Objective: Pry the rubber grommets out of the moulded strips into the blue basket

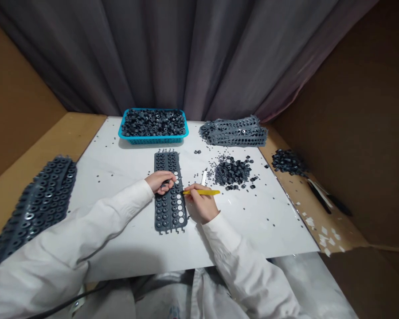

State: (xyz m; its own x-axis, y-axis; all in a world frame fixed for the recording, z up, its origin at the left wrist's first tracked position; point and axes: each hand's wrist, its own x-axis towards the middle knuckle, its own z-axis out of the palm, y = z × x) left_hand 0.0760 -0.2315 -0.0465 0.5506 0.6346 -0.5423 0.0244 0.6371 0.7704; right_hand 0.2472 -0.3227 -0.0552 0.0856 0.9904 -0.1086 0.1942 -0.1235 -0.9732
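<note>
A dark grey moulded rubber sheet (162, 212) with rows of raised rings lies lengthwise in front of me. White spots show where part of its right-hand column has openings. My left hand (161, 181) rests over the sheet's middle with its fingers curled in. Something dark shows among those fingers, too small to name. In my right hand (202, 204), at the sheet's right edge, is a slim yellow pen-like tool (208, 192). Its tip points left at the right-hand column, near the left fingertips.
Small dark parts fill a blue basket (120, 133) at the back. Perforated sheets (234, 131) lie back right, above a pile of dark pieces (232, 172) and a white pen-like tool (204, 176). Ringed sheets (36, 208) are stacked left. Dark-handled tools (320, 195) lie far right.
</note>
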